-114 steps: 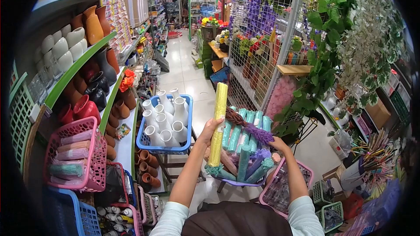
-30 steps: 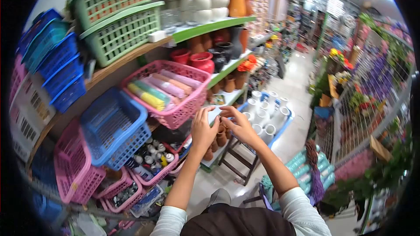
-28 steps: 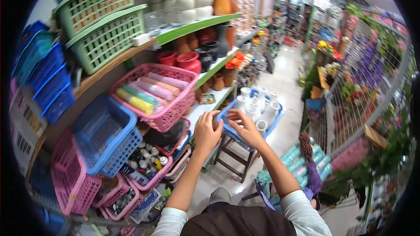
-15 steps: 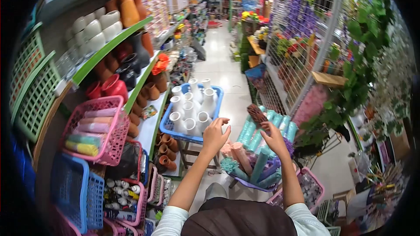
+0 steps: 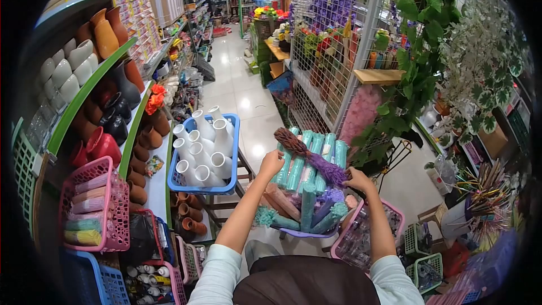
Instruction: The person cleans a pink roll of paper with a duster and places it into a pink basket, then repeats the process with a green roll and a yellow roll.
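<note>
While the right hand (image 5: 359, 181) has its fingers closed on the purple end of a long, fuzzy brown-and-purple bundle (image 5: 310, 157), the left hand (image 5: 272, 164) rests half curled at the left edge of some teal rolls in clear wrap (image 5: 296, 173); whether that left grip holds anything, I cannot tell. The bundle lies slantwise across the rolls, its brown end nearer the left hand, above a purple plastic basket (image 5: 305, 234). Left of it, a blue plastic basket (image 5: 210, 190) holds white bottle-shaped vases (image 5: 199, 149).
</note>
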Tool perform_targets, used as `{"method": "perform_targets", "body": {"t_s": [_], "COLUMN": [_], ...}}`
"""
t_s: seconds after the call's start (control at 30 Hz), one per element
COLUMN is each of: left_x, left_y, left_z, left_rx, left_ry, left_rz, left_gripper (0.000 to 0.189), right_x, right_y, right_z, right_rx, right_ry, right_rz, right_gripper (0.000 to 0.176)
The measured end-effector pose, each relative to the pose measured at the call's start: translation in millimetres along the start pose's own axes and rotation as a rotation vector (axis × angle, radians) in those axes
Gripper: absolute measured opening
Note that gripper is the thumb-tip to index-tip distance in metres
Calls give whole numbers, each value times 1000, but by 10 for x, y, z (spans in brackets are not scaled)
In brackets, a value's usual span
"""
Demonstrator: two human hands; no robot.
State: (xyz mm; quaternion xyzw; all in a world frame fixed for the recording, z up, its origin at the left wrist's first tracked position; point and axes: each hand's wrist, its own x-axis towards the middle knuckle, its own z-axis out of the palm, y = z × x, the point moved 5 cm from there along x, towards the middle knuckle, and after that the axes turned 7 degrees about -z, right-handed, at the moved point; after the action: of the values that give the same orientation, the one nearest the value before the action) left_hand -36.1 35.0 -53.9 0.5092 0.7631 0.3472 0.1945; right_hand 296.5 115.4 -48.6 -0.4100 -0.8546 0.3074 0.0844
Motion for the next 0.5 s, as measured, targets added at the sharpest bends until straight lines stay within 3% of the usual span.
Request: {"method": "perform_targets", "body": {"t_s": [0.13, 0.23, 0.4, 0.5], "left_x": [179, 309, 204, 158], "left_y": [-256, -508, -508, -424], "left_z": [364, 642, 717, 700], "left_rx": [116, 268, 377, 399], "left_ry": [-1, -161, -252, -275], "left_rz": [-73, -244, -251, -266], "left_gripper": [36, 40, 34, 42], "right_x": [-17, -50, -133, -227], "right_y": [259, 410, 438, 365], "right_z": [175, 272, 288, 242], "right_rx": [-34, -45, 118, 17], "right_ry": [1, 41, 155, 229], "right_rz": [6, 72, 96, 136], "right_gripper": [56, 55, 42, 42]}}
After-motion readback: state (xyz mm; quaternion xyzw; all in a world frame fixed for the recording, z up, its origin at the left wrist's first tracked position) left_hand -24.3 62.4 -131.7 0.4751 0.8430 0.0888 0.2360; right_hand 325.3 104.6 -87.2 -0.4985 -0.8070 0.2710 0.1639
